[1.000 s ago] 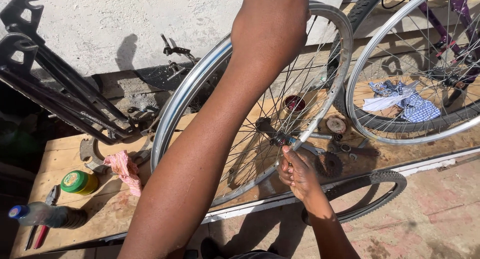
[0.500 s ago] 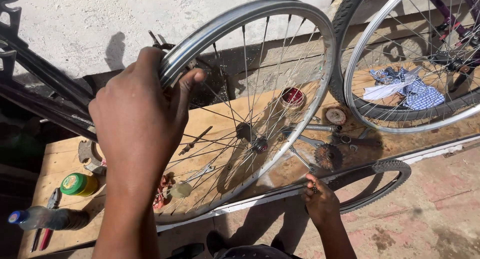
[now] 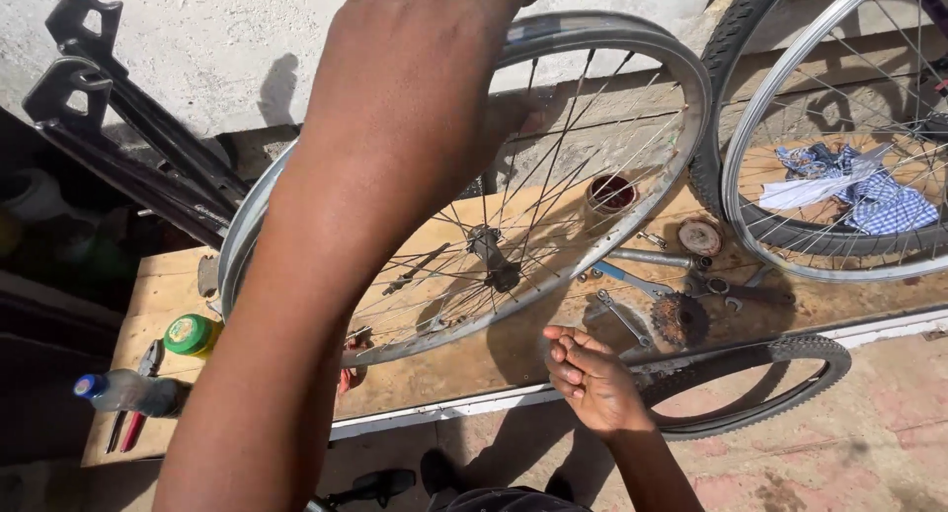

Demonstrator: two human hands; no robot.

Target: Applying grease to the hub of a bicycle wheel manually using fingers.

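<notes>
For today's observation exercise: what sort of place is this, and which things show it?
Probably an outdoor bicycle repair spot. The left hand grips a bare spoked wheel rim over a wooden bench strewn with wrenches, beside a rusty sprocket and a loose tyre.

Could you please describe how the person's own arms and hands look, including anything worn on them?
Both arms are bare, with no sleeves showing. The left hand and right hand wear no gloves, and no rings, watch or bands show on either.
</notes>
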